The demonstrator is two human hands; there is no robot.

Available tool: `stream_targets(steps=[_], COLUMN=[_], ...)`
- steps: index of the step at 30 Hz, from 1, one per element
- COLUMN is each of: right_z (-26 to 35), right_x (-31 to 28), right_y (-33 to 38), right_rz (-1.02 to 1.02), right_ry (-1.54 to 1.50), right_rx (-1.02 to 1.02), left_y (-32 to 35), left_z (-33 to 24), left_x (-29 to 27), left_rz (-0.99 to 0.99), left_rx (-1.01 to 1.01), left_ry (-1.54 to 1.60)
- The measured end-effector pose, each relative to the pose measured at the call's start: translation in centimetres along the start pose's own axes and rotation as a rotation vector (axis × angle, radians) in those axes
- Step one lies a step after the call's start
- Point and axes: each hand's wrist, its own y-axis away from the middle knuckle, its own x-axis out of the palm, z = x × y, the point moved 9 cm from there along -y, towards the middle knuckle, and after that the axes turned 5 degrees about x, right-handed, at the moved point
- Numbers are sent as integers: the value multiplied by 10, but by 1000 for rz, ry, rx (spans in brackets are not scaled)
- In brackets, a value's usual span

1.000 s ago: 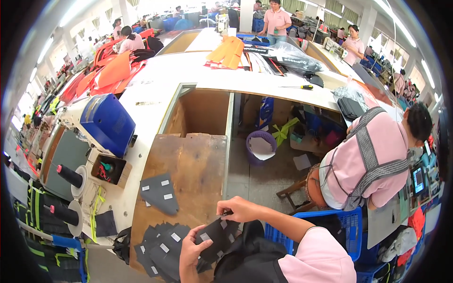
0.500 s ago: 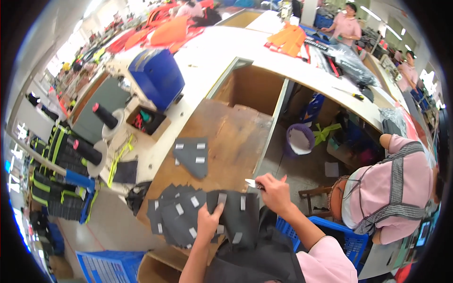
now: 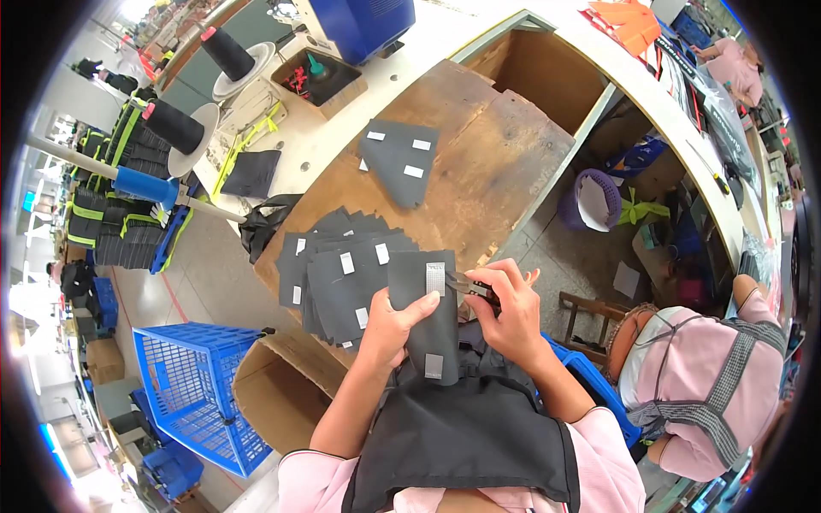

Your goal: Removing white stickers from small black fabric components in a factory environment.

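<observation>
My left hand (image 3: 389, 332) is closed on a dark grey fabric panel (image 3: 432, 333) with light rectangular patches, its thumb lying just below the upper patch. Held in my right hand (image 3: 513, 315) is a pair of thread snips (image 3: 481, 291), the blades at the panel's right edge close to that patch. Whether the blades touch a thread is too small to tell. Left of the panel lies an overlapping pile of similar grey panels (image 3: 329, 269) with white patches. Farther off, one separate grey panel (image 3: 398, 175) rests on the brown wooden board (image 3: 483, 162).
Thread cones (image 3: 229, 56) and a small parts box (image 3: 321, 85) stand on the white tabletop at the upper left. A blue crate (image 3: 201, 385) and a cardboard box (image 3: 278, 393) are at lower left. A co-worker (image 3: 701, 376) sits close on the right, beyond a purple bin (image 3: 590, 201).
My right hand has come down beside the panel, bringing the snips to its edge. The panel is turned and folded narrower in my left hand. The view has tilted downward.
</observation>
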Motion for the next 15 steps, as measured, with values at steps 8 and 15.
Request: stream_targets(steps=[8, 15], right_z=[2, 19], right_x=[-2, -3], right_y=[4, -1], right_rz=[-9, -78], right_ry=[-9, 64], right_rx=[-27, -164], left_y=[3, 5], left_z=[0, 4], left_x=[0, 0], left_rz=[39, 68], left_rx=[-16, -18], left_ry=[28, -49])
